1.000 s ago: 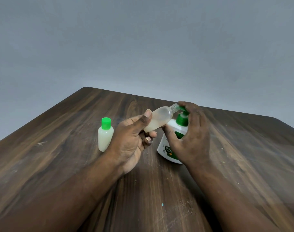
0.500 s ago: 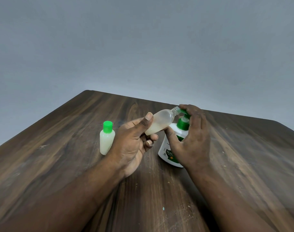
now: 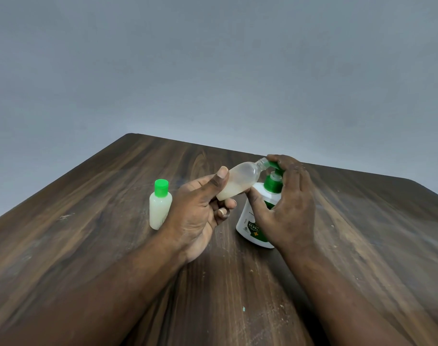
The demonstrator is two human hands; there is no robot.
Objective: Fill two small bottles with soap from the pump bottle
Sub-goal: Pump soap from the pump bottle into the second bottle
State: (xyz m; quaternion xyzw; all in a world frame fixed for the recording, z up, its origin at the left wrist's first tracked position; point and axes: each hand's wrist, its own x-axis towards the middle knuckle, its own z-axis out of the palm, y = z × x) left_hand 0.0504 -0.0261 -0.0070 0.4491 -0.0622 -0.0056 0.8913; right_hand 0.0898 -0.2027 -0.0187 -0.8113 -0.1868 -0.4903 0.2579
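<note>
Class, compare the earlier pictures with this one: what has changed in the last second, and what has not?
Nothing visibly changed. The left hand still tilts the open small bottle to the pump bottle spout, the right hand stays on the pump, and the capped bottle stands untouched.

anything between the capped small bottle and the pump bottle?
Head view: the left hand sits between the capped small bottle and the pump bottle, holding the open small bottle tilted at the nozzle.

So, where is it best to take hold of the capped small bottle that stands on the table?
Probably grip the capped bottle around its flat-sided body, below the green cap, coming from its open left side; it stands upright and the left hand crowds its right.
</note>
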